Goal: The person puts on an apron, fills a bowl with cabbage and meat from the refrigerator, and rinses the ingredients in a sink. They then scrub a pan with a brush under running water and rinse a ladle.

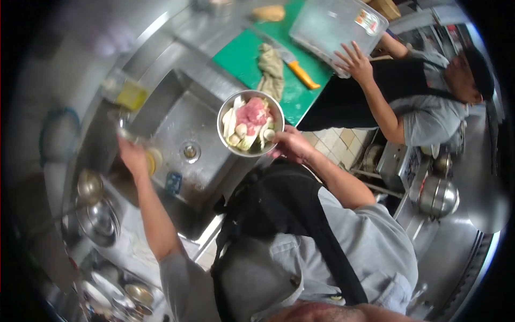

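Note:
My right hand (292,144) grips the rim of a round metal bowl (222,134) over the sink's right edge. In the bowl lie pink raw meat (253,114), pale green-white vegetable pieces (229,122) and small round whitish pieces that look like mushrooms. My left hand (133,154) reaches to the faucet (122,121) at the sink's far left side. Its fingers are blurred and partly hidden, so their grip does not show. Below both hands is the steel sink (206,115), with a drain (190,152) in its floor.
A green cutting board (241,61) carries a crumpled cloth (271,72) and a yellow-handled knife (303,74). A co-worker (434,107) stands at right, hands at a clear plastic container (327,27). A blue sponge (173,183) lies in the sink; metal bowls (99,222) stand at left.

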`<state>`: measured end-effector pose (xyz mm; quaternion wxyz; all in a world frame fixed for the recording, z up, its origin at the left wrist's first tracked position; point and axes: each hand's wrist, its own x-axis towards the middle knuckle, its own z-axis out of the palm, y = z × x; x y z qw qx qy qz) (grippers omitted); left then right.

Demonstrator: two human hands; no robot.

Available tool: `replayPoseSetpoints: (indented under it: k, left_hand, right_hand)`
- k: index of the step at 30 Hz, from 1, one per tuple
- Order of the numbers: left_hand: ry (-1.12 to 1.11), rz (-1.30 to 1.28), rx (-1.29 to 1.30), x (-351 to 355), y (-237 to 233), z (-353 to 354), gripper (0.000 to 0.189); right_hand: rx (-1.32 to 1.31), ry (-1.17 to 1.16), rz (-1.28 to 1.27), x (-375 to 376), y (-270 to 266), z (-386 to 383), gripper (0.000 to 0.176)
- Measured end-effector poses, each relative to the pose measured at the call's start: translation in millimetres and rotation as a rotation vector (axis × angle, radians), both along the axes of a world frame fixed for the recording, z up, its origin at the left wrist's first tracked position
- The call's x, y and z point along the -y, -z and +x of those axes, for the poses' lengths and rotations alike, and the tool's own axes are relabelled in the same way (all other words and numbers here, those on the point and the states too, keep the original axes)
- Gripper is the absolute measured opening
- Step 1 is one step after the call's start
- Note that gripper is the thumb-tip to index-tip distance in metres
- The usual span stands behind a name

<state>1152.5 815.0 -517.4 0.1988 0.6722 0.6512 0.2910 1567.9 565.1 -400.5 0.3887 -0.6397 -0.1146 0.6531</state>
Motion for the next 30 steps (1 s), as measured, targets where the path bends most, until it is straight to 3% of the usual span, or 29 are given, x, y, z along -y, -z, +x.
replayPoseSetpoints:
  k: [4,6,7,8,12,15,17,18,19,21,23,25,26,29,30]
  left_hand:
    - [-0.030,-0.055,-0.041,9.5,6.5,11.0,0.052]
    - [-0.020,-0.027,-0.036,14.6,4.6,16.7,0.045]
    - [0.064,0.283,-0.546,0.7,77.1,-12.8,0.052]
    - [0.168,0.157,-0.580,14.7,23.2,9.9,0.060]
    - [0.087,-0.051,-0.865,31.3,-6.3,15.5,0.071]
    - [0.123,-0.131,-0.993,31.4,-32.3,19.9,0.066]
    - [0.308,0.158,-0.708,28.3,15.7,6.8,0.064]
    - [0.445,0.139,-0.299,44.1,-5.1,29.7,0.061]
    - [0.327,-0.199,-0.221,44.2,-8.4,49.8,0.047]
    - [0.488,-0.163,0.026,34.5,42.9,57.9,0.032]
    - [0.684,-0.231,-0.379,48.9,4.1,98.0,0.024]
    - [0.802,0.175,-0.392,82.4,-15.0,123.2,0.033]
    - [0.802,0.200,-0.392,93.6,-29.7,139.0,0.033]
    - [1.076,0.156,-0.170,106.8,-39.8,188.0,0.036]
    - [1.156,-0.227,0.181,114.4,-32.6,202.8,0.043]
  right_hand:
    - [-0.046,0.086,0.054,6.5,-14.9,12.4,0.039]
    - [-0.077,0.102,0.052,3.4,7.4,3.5,0.038]
    - [-0.073,0.091,0.037,4.7,2.4,9.8,0.037]
    - [-0.083,0.061,0.021,3.4,1.5,9.2,0.036]
    - [-0.119,0.123,0.080,11.7,4.8,16.2,0.036]
    - [-0.097,0.116,0.116,11.9,8.0,13.9,0.038]
    - [-0.058,0.118,0.169,23.4,17.8,8.3,0.038]
    - [-0.051,0.204,0.176,31.6,22.6,-1.1,0.038]
    - [-0.043,0.225,0.198,38.4,21.9,-7.5,0.040]
    - [-0.002,0.267,0.186,43.0,20.3,-23.2,0.039]
    - [0.021,0.338,0.125,66.9,11.2,-31.0,0.035]
    - [0.053,0.382,0.184,106.5,12.9,-34.6,0.035]
    - [0.084,0.406,0.195,122.0,14.0,-34.9,0.035]
    - [0.115,0.580,0.137,158.2,27.7,-45.3,0.036]
    - [0.148,0.636,0.126,168.0,22.0,-53.7,0.037]
